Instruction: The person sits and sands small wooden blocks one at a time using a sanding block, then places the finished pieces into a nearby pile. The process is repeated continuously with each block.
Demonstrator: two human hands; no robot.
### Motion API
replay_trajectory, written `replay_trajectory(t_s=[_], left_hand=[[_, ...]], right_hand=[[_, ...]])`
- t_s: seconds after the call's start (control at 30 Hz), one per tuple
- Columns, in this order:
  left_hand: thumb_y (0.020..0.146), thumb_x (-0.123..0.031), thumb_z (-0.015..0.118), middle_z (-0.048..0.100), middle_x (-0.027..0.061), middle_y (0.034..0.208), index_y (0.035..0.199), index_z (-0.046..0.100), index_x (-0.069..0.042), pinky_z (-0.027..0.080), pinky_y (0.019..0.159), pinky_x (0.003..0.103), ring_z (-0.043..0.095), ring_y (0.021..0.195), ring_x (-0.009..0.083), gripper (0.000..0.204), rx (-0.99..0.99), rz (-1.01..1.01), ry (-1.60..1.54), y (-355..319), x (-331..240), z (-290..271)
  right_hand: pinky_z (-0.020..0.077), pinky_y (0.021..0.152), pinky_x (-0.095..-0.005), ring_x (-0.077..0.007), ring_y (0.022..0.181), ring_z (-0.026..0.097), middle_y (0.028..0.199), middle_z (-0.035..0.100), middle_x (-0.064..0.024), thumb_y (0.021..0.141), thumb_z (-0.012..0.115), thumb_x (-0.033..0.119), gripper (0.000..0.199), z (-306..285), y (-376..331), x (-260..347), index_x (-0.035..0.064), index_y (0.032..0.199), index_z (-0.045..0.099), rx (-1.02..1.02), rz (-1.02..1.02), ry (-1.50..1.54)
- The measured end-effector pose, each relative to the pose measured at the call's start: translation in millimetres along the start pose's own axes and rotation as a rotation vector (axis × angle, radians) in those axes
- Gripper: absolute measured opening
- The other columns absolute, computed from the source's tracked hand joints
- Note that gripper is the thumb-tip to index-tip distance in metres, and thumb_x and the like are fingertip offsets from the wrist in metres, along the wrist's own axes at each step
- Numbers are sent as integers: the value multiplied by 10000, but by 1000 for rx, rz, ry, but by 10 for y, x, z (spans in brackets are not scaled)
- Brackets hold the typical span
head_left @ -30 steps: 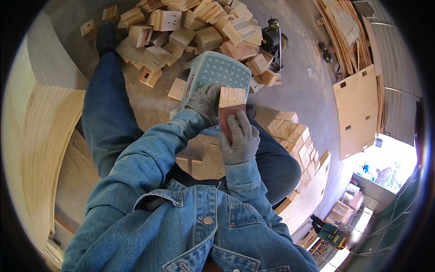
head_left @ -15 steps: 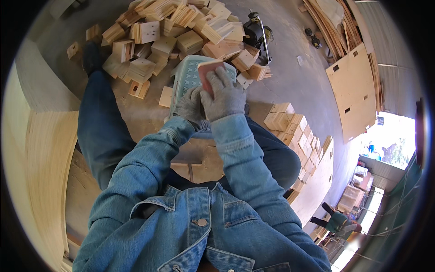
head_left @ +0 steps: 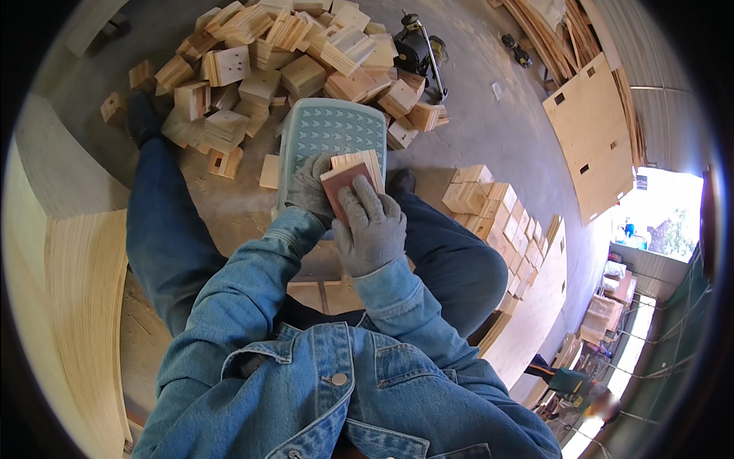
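- A pale wooden block [head_left: 359, 161] was gripped at its left side by the gloved left hand [head_left: 309, 188], above the near edge of a green plastic stool [head_left: 332, 128]; the left fingertips were partly hidden.
- A reddish-brown sanding pad [head_left: 336, 187] was held against the block by the gloved right hand [head_left: 372, 229], its fingers closed over the pad.
- The stool was set on the concrete floor [head_left: 478, 115].
- Beyond its far edge, a loose heap of wooden blocks [head_left: 260, 86] was spread.
- Off its right edge, past the right leg, more blocks [head_left: 501, 218] were neatly stacked.
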State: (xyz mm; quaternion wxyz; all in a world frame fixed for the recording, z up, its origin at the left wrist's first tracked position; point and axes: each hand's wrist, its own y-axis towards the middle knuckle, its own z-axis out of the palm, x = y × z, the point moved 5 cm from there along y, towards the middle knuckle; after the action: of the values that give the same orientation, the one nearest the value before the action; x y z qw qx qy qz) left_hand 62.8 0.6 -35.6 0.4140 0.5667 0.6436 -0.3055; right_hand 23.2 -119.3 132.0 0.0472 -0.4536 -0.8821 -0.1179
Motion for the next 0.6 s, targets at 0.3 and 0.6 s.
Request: replay_trajectory(t_s=[0.3, 0.6], left_hand=[[759, -370, 835, 518, 142, 1406, 1459, 389, -121, 437, 1122, 481, 503, 1300, 373, 867, -108, 142, 274, -20, -42, 66], [782, -451, 776, 486, 148, 1430, 1463, 472, -123, 364, 1174, 463, 460, 1314, 372, 815, 5, 203, 317, 9, -189, -18]], right_hand=[[520, 952, -562, -434, 1122, 638, 1479, 567, -64, 846, 729, 343, 510, 188, 1083, -287, 187, 1327, 669, 50, 92, -30], [505, 942, -549, -410, 1112, 611, 1478, 576, -88, 790, 791, 279, 559, -140, -28, -132, 150, 1323, 678, 64, 16, 89]])
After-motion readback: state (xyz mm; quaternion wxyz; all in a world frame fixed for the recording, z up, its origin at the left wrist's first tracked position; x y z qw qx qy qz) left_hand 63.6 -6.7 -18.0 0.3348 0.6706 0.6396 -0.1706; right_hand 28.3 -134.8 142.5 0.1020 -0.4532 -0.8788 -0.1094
